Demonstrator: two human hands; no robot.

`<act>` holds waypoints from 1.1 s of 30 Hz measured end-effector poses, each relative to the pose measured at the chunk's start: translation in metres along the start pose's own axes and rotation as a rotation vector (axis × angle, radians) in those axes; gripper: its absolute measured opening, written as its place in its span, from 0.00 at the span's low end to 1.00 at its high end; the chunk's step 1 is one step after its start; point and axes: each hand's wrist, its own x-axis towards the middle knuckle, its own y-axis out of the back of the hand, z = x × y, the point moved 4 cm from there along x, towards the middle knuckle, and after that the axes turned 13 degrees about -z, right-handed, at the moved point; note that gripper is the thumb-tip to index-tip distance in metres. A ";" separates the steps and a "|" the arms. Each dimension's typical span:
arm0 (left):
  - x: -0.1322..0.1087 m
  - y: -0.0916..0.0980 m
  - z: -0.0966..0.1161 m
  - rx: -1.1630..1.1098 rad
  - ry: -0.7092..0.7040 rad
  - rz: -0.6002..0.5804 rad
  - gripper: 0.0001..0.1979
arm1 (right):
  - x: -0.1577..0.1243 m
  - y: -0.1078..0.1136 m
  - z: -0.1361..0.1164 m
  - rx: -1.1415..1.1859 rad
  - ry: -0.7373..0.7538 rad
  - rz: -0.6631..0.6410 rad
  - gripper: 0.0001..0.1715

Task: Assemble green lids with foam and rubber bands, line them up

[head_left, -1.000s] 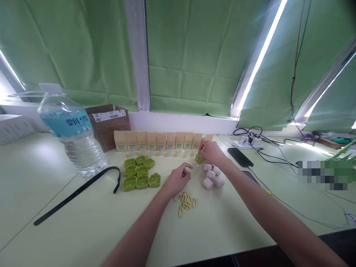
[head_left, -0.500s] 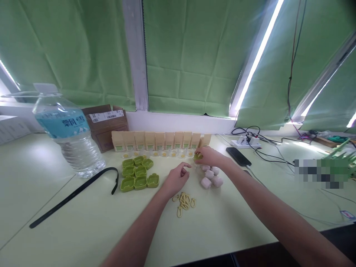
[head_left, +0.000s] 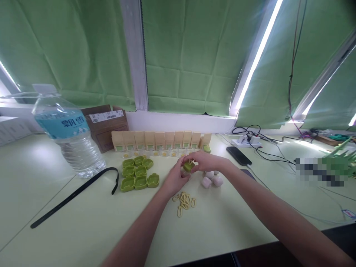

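Since a moment ago, the right hand (head_left: 204, 161) has moved over to meet the left hand (head_left: 174, 178). On the big water bottle (head_left: 80, 152), blue writing (head_left: 72, 121) looks like 飘雪; the brown box (head_left: 109, 131) has a white label (head_left: 107, 116), too small to read, and the little tan boxes (head_left: 160, 139) have green squares (head_left: 159, 147). Both hands grip a small green thing (head_left: 189, 166) between them, near the pale pink lumps (head_left: 217, 181).

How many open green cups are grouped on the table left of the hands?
8 green cups: three in the far row, two in the middle row, three in the near row. None of this group looks hidden.
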 end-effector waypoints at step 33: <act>0.002 -0.001 -0.002 -0.036 0.007 0.018 0.37 | 0.000 -0.005 -0.005 -0.162 -0.258 0.037 0.08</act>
